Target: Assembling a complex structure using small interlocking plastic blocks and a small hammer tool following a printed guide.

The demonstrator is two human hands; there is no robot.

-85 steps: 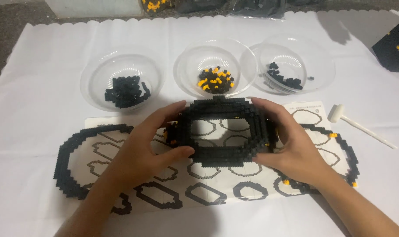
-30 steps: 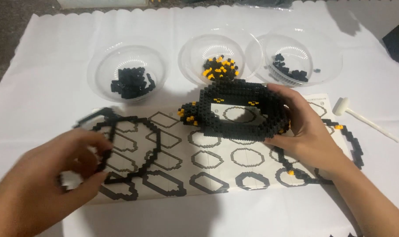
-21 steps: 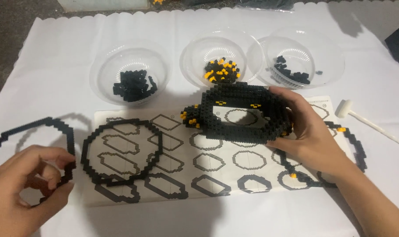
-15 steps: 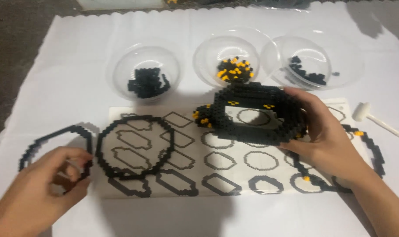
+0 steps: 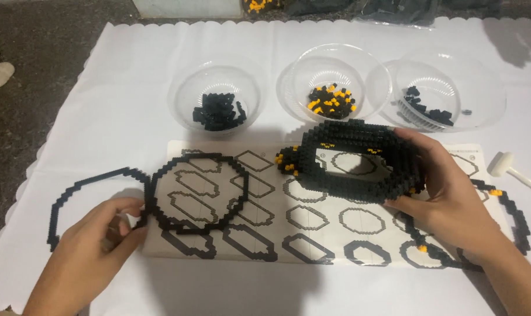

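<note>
My right hand [image 5: 452, 202] grips the right side of a thick oval ring built of small black bricks [image 5: 353, 161], with a few orange bricks at its left end. The ring is tilted up above a white printed sheet of oval outlines [image 5: 312, 231]. My left hand [image 5: 96, 248] pinches a thin black brick loop [image 5: 81, 186] that lies on the white cloth left of the sheet; the hand hides the loop's lower right part. A second thin black loop [image 5: 198, 159] lies on the sheet's left end, right beside my left fingers.
Three clear bowls stand behind the sheet: black bricks on the left [image 5: 219, 111], black and orange in the middle [image 5: 333, 99], a few black on the right [image 5: 432, 111]. A small white hammer [image 5: 511, 167] lies at the right. A further thin black loop [image 5: 517, 219] curves under my right wrist.
My right hand has lifted the thick ring alone while my left hand let go of it. The left hand has drawn one thin loop leftward off the sheet onto the cloth.
</note>
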